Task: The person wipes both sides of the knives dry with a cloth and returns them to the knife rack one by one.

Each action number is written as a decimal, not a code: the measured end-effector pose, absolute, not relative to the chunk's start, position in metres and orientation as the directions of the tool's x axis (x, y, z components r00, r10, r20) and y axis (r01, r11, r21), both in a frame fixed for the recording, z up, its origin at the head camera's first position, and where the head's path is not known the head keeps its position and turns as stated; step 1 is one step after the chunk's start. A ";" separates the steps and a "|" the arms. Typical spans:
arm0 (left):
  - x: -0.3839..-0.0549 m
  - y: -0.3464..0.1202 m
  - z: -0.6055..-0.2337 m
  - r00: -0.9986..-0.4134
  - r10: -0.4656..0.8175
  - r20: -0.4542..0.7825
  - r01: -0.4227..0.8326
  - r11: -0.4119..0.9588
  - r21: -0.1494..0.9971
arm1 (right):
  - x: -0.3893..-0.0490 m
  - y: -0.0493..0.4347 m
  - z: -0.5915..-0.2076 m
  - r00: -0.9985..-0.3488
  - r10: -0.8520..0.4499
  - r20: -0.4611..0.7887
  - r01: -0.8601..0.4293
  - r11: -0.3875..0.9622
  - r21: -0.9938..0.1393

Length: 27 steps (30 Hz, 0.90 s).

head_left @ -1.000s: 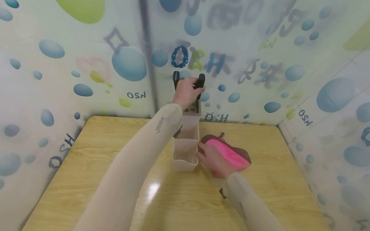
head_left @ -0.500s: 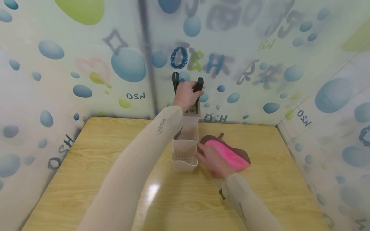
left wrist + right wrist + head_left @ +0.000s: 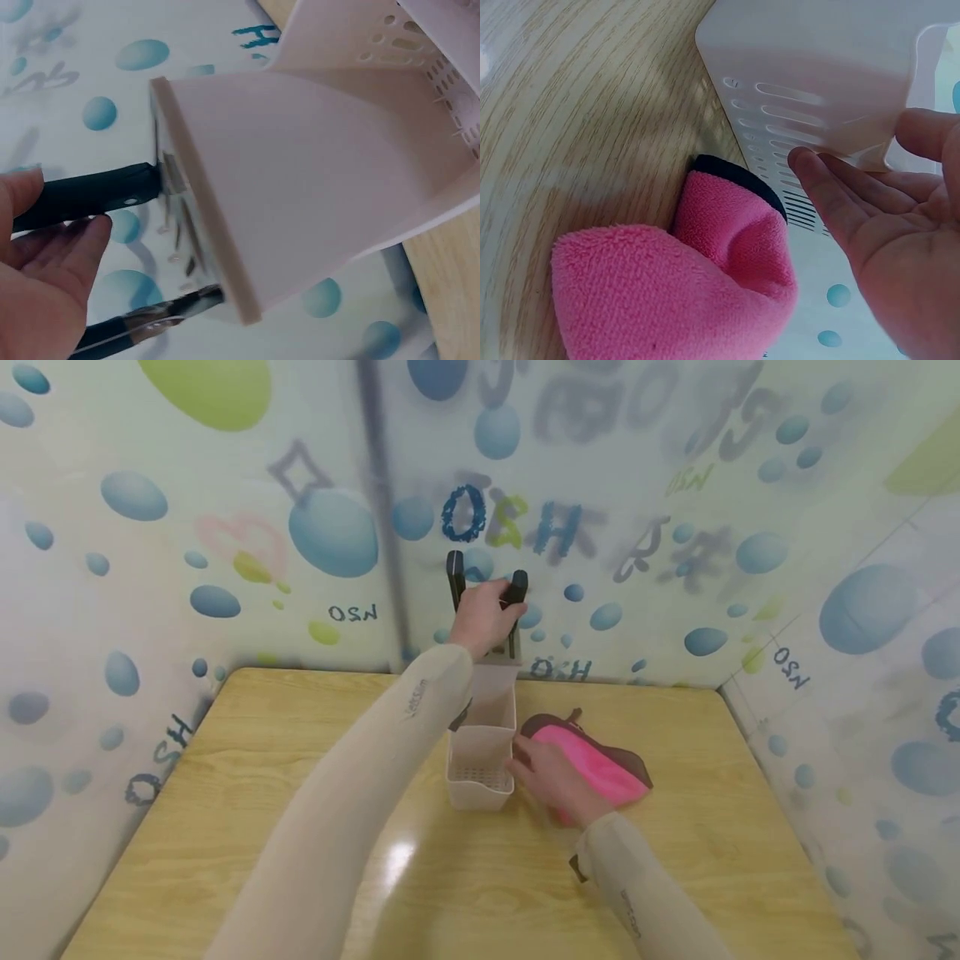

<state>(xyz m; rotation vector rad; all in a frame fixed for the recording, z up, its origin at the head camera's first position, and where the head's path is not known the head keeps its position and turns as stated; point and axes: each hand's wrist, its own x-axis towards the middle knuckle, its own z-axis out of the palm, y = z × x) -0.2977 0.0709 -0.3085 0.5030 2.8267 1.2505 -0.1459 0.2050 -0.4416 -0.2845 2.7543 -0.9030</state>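
A pale plastic knife holder (image 3: 480,795) with stepped compartments stands on the table against the back wall. My left hand (image 3: 483,618) grips the black handle of a knife (image 3: 82,196), whose lower end sits in a slot of the holder's tall rear part; its blade is hidden inside. Beside it, a second black handle (image 3: 455,575) sticks up from the same top. My right hand (image 3: 551,774) holds the holder's right side, thumb at the rim and fingers against the slotted wall (image 3: 802,67), as the right wrist view shows.
A folded pink cloth (image 3: 592,764) with dark edging lies right of the holder, close to my right hand. The wooden table (image 3: 262,793) ends at patterned walls (image 3: 337,535) at the back and both sides.
The knife in my left hand has sunk slightly lower into the holder, its handle dropping relative to the other handle. My right hand has kept its place on the holder's side.
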 end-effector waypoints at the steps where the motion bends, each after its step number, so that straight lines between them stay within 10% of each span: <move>1: -0.297 0.071 -0.307 -0.950 0.292 0.112 0.280 0.633 0.722 | -0.146 0.205 -0.442 -0.956 -0.251 -0.155 -0.111 0.792 -0.600; 27: -0.223 -0.017 -0.312 -0.826 0.462 0.321 0.562 0.646 0.516 | -0.149 0.231 -0.430 -0.950 -0.303 -0.076 -0.216 0.813 -0.541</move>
